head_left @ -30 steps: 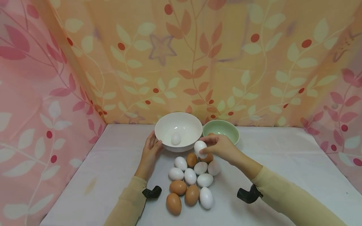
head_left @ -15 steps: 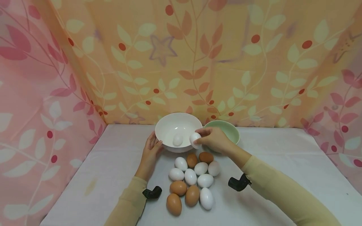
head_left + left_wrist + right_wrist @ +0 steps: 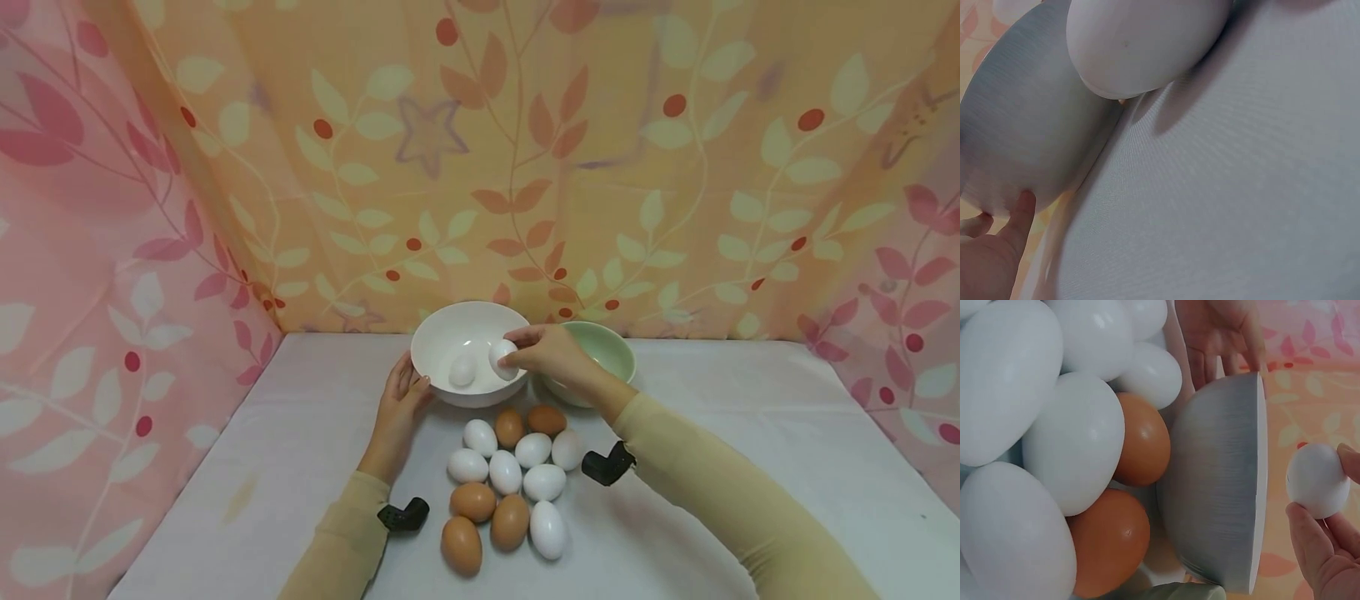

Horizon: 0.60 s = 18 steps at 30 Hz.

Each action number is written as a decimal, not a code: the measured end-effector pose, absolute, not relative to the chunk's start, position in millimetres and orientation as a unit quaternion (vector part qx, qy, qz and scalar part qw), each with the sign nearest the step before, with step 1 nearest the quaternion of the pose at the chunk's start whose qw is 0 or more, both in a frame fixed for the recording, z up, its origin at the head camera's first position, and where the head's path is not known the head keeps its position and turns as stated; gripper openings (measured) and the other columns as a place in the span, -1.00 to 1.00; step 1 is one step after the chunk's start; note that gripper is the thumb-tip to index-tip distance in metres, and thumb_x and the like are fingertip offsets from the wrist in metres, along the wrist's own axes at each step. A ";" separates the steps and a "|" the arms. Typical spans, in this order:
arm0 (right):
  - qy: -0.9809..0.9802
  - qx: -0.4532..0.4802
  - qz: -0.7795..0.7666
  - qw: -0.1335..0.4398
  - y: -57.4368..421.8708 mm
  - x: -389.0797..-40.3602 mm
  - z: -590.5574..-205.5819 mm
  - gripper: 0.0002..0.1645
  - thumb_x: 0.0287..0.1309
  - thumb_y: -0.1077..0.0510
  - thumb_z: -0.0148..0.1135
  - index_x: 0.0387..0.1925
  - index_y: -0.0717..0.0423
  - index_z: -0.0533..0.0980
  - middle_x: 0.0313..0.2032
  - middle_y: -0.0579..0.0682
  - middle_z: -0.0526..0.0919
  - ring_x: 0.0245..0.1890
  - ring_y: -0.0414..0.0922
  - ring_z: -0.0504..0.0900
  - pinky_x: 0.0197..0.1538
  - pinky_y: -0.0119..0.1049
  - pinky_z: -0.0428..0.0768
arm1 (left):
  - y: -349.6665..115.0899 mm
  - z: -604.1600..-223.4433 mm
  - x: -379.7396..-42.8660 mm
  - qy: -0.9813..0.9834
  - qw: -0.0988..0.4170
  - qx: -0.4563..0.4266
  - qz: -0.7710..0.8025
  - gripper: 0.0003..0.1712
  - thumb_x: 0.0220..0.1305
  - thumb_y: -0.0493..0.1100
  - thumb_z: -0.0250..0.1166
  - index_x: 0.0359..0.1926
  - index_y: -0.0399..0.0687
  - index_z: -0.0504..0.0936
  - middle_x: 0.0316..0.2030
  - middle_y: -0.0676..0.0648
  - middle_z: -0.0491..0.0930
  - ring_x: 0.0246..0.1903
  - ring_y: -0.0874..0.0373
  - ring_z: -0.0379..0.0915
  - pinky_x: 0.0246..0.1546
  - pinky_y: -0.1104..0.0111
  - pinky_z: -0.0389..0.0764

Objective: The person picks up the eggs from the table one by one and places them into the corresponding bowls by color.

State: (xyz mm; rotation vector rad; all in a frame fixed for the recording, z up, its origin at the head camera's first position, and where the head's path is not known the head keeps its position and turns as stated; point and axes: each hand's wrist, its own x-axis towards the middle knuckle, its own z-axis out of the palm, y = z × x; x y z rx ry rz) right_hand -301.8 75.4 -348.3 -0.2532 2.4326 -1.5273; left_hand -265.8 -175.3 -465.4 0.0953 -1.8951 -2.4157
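A flowered orange cloth (image 3: 562, 83) is hanging across the back, and pink flowered cloth (image 3: 60, 250) is flanking it on both sides. Below, a pale-covered worktop (image 3: 750, 433) is supporting everything else. Two tan sleeves (image 3: 720, 492) are extending over it from the near side. Towards the back, a white bowl (image 3: 442, 343) is standing upright, and a smaller green bowl (image 3: 617, 348) is sitting just beside it on the right, partly hidden by an arm. The left hand (image 3: 400, 407) is touching the near left side of the white bowl, its grip lying loosely spread with thumb and fingers against the outer wall rather than closing round anything. The right hand (image 3: 553, 357) is reaching over the opposite side, its grip narrowed to an egg's width and pinching one white egg (image 3: 503, 360) between thumb and fingers. This egg is hovering over the bowl's opening; the right wrist view is showing it apart from the rim. A black device (image 3: 405, 515) is sitting at each wrist. In front of the bowls, five brown eggs (image 3: 461, 546) and seven pale eggs (image 3: 505, 472) are lying in a close cluster, while another white egg (image 3: 462, 371) is resting inside the white bowl.
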 end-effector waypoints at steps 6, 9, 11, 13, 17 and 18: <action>0.825 -0.073 -0.544 0.131 64.2 -317.4 -355.9 -0.41 0.00 0.12 0.51 0.12 0.15 0.61 0.05 0.10 0.71 -0.01 -0.11 0.63 0.14 -0.24 0.66 | -175.3 -465.6 -266.0 -0.620 0.037 0.033 -0.783 -0.23 0.48 -0.15 0.15 0.56 0.19 0.00 0.59 0.08 -0.10 0.54 0.19 -0.07 0.46 0.16 0.29; 0.815 -0.060 -0.561 0.131 57.8 -324.5 -360.4 -0.42 0.00 0.19 0.50 0.11 0.20 0.61 0.06 0.15 0.70 -0.01 -0.10 0.64 0.14 -0.23 0.67 | -175.2 -465.7 -265.8 -0.621 0.033 0.031 -0.783 -0.23 0.48 -0.14 0.15 0.56 0.20 0.00 0.59 0.09 -0.10 0.54 0.19 -0.04 0.45 0.17 0.31; 0.813 -0.054 -0.565 0.131 54.1 -328.2 -362.9 -0.43 0.00 0.20 0.50 0.10 0.22 0.60 0.07 0.16 0.69 -0.02 -0.10 0.64 0.14 -0.23 0.67 | -175.3 -465.7 -265.5 -0.622 0.030 0.031 -0.782 -0.22 0.47 -0.13 0.16 0.56 0.21 0.00 0.59 0.10 -0.09 0.53 0.20 -0.02 0.44 0.19 0.32; 0.810 -0.051 -0.570 0.132 50.1 -332.0 -365.4 -0.44 0.00 0.22 0.50 0.10 0.23 0.60 0.07 0.17 0.68 -0.02 -0.09 0.64 0.13 -0.23 0.68 | -175.3 -465.4 -264.7 -0.624 0.030 0.031 -0.780 -0.22 0.47 -0.12 0.17 0.56 0.21 0.00 0.59 0.11 -0.09 0.53 0.20 -0.01 0.43 0.20 0.34; 0.812 -0.051 -0.568 0.126 44.5 -337.2 -368.9 -0.44 0.00 0.21 0.50 0.09 0.25 0.61 0.07 0.17 0.68 -0.04 -0.10 0.65 0.11 -0.24 0.69 | -175.0 -464.9 -264.4 -0.627 0.034 0.031 -0.778 -0.22 0.46 -0.10 0.18 0.56 0.21 0.01 0.58 0.10 -0.08 0.52 0.20 0.01 0.42 0.21 0.36; 0.813 -0.051 -0.566 0.124 43.4 -338.3 -369.7 -0.44 -0.01 0.21 0.50 0.09 0.25 0.61 0.07 0.17 0.68 -0.05 -0.10 0.65 0.10 -0.24 0.69 | -174.7 -464.9 -264.5 -0.627 0.034 0.031 -0.778 -0.22 0.46 -0.10 0.18 0.56 0.21 0.01 0.58 0.10 -0.07 0.52 0.20 0.01 0.42 0.20 0.36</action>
